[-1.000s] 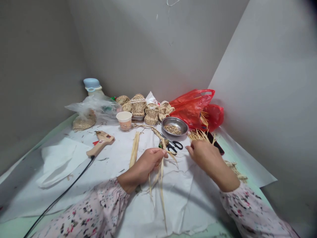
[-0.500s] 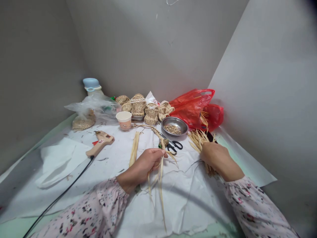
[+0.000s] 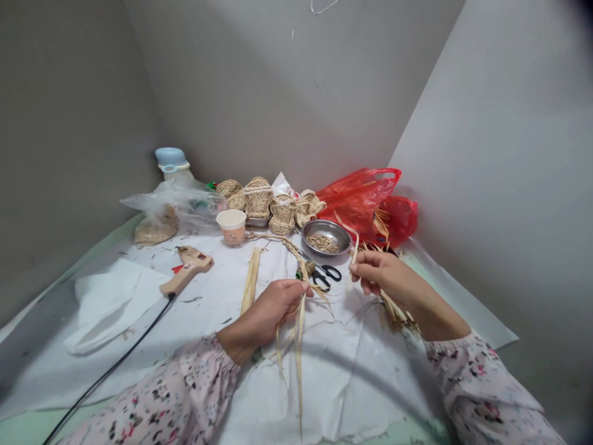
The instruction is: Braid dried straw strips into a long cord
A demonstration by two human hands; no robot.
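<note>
Gripping a thin, pale-gold braided straw cord (image 3: 283, 242), the left hand (image 3: 271, 311) sits closed around its lower end, above a crumpled white paper sheet (image 3: 343, 395). The cord is tightly plaited and curves in an arch from beside a small printed paper cup (image 3: 231, 226) down to that hand, while long, loose, flat straw strips (image 3: 300, 352) trail from the grip toward the person. A small green clip (image 3: 300, 274) sits on the cord just above the hand. The right hand (image 3: 384, 275) is raised, with thumb and fingers pinching one narrow straw strip (image 3: 354, 247) that stands up toward a shallow steel bowl (image 3: 327, 238) holding straw scraps. A frayed bunch of straw strands (image 3: 395, 314) shows beneath that wrist. Black-handled scissors (image 3: 330, 273) lie just beside the cord. Further off sit a tan hot glue gun (image 3: 188, 269) with a black power cable (image 3: 111, 364), a flat bundle of straw strips (image 3: 251, 283), woven straw miniature baskets (image 3: 258, 198) and a crumpled red plastic bag (image 3: 365, 204). Both arms wear floral-print sleeves (image 3: 185, 389).
</note>
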